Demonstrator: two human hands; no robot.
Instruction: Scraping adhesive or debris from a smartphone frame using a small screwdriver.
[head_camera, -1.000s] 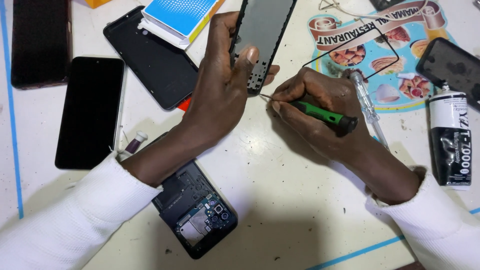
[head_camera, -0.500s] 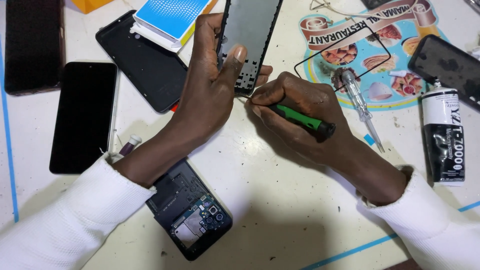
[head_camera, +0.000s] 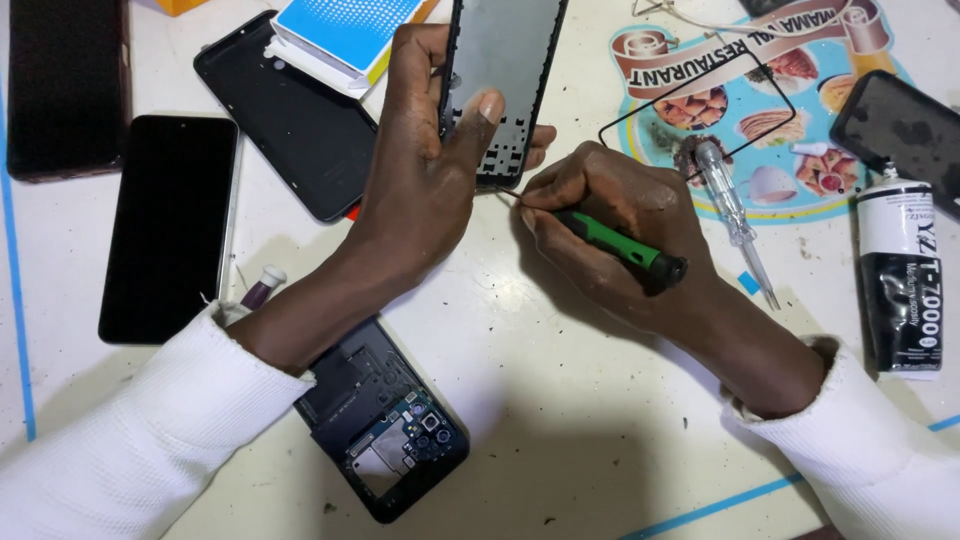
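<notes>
White counter, scratched, with blue tape lines near its left edge and lower right corner. On its upper right part a round printed mat with food pictures. Near the left edge a black phone lying flat, screen up; another dark phone beside it toward the top edge, under a blue and white box. Near the lower edge an opened phone body, circuit parts visible, partly under the left sleeve. Near the right edge a black and white glue tube. On the mat's edge a clear-handled tester screwdriver.

Held above the middle of the counter, near the top edge: a phone frame, upright and tilted. Left hand closed around the frame, thumb pressed on its inner side. Right hand closed on a green and black screwdriver, its thin tip touching the frame's lower corner.
</notes>
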